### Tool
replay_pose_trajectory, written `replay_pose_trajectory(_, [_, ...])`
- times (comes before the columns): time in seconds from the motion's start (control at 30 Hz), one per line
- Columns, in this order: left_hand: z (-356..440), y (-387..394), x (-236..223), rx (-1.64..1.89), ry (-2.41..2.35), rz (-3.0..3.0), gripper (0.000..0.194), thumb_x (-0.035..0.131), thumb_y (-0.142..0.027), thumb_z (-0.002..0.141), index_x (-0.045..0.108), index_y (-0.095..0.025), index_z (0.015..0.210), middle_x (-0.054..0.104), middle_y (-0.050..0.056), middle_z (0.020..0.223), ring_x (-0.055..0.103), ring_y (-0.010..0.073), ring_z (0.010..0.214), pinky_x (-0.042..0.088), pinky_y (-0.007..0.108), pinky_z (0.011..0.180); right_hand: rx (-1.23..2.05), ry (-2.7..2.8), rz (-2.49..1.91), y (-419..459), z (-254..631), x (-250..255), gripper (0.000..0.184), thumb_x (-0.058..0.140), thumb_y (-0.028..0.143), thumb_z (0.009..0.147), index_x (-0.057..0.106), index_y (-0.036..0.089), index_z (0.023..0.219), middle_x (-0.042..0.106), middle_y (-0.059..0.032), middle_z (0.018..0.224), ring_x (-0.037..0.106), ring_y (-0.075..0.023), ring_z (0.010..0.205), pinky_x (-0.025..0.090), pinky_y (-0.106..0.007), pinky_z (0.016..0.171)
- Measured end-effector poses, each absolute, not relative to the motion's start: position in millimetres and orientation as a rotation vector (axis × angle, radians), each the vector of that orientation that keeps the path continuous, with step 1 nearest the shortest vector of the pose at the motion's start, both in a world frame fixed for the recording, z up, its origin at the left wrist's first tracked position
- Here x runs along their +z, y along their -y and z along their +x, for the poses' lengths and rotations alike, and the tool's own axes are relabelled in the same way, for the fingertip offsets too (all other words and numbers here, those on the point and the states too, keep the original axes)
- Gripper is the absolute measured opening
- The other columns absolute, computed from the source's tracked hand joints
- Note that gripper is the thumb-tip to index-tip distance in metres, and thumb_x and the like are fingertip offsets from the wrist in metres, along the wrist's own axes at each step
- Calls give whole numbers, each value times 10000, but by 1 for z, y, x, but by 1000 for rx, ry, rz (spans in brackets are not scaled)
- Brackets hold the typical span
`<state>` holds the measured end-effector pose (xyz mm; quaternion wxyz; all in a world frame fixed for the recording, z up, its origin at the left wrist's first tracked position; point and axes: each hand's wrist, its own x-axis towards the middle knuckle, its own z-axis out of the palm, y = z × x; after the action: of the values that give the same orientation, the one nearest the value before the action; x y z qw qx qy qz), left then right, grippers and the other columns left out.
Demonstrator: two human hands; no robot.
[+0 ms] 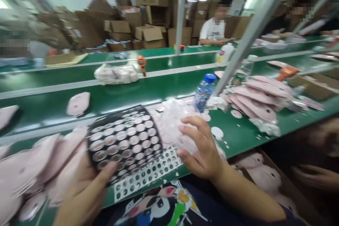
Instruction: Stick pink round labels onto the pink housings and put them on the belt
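Note:
A curled black sheet [134, 137] with rows of round pale stickers is gripped at its lower left edge by my left hand [86, 187], thumb on top. My right hand [203, 150] is raised to the right of the sheet, its fingers apart and slightly bent. Just beyond those fingers lies a heap of crumpled whitish film and pale pink scraps [171, 123]; whether the fingertips touch it I cannot tell. Below the black sheet, a white strip with rows of dark round spots [148, 171] lies along the bench edge.
Pink flat padded pieces [39, 162] pile up at left, and another stack [258, 99] stands at right. A blue-capped bottle [203, 93] stands behind my right hand, beside a slanting metal post [238, 56]. Across the green benches, a person [214, 30] sits near cardboard boxes [149, 37].

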<state>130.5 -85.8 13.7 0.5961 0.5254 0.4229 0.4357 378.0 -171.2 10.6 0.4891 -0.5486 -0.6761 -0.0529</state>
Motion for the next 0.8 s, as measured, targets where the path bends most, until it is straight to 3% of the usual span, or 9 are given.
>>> replay_pose_trajectory(0.13, [136,94,10,1009,-819,1249,411,689,-285,831,584,-264,1228,650,43,1217,612,208,1101,516,265,912,37,1823,-1228,155,355,25,506,563,407,910,368,311,1366,423,-78,1386,383,-295,1284,276,-533,1086])
replay_pose_trajectory(0.33, [129,97,17,763,-716,1642,304,566,-272,909,626,-275,1207,654,61,1203,614,228,1099,484,336,967,73,1954,-1270,138,345,21,632,576,471,885,302,282,1422,409,-87,1431,339,-304,1334,147,-588,1125])
replay_pose_trajectory(0.47, [115,93,26,600,-591,2023,326,496,-204,926,654,-271,1203,684,63,1121,629,221,1037,494,303,923,142,1876,-1233,143,350,18,735,561,608,853,281,288,1453,219,-94,1533,201,-363,1395,73,-657,1115])
replay_pose_trajectory(0.53, [109,91,25,577,-498,2085,349,478,-186,925,644,-274,1219,685,67,1111,641,213,981,508,293,884,272,1730,-1210,144,351,17,817,593,625,828,224,303,1482,103,-82,1567,123,-373,1416,123,-655,1114])
replay_pose_trajectory(0.57, [106,89,23,573,-470,2091,357,469,-186,927,635,-274,1231,679,72,1124,638,216,981,509,301,888,394,1633,-1179,145,350,17,830,614,598,830,195,318,1489,122,-85,1563,157,-364,1412,190,-636,1110])
replay_pose_trajectory(0.63, [102,86,18,554,-486,2073,365,458,-201,936,610,-282,1258,657,78,1169,623,232,1026,496,344,932,691,1413,-1085,145,346,15,788,622,498,869,158,353,1489,375,-106,1453,406,-310,1303,378,-560,1044])
replay_pose_trajectory(0.7, [101,83,16,566,-506,1977,437,523,-262,920,504,-300,1355,602,96,1258,585,266,1113,476,406,975,865,1216,-1012,143,341,15,709,609,402,904,186,377,1473,614,-59,1150,622,-221,1010,520,-450,906])
replay_pose_trajectory(0.8, [103,76,27,811,-388,1714,826,658,-420,830,154,-387,1484,418,114,1440,499,324,1232,455,500,998,839,1128,-1036,140,335,16,647,629,341,900,279,378,1443,653,0,937,647,-153,800,561,-351,810])
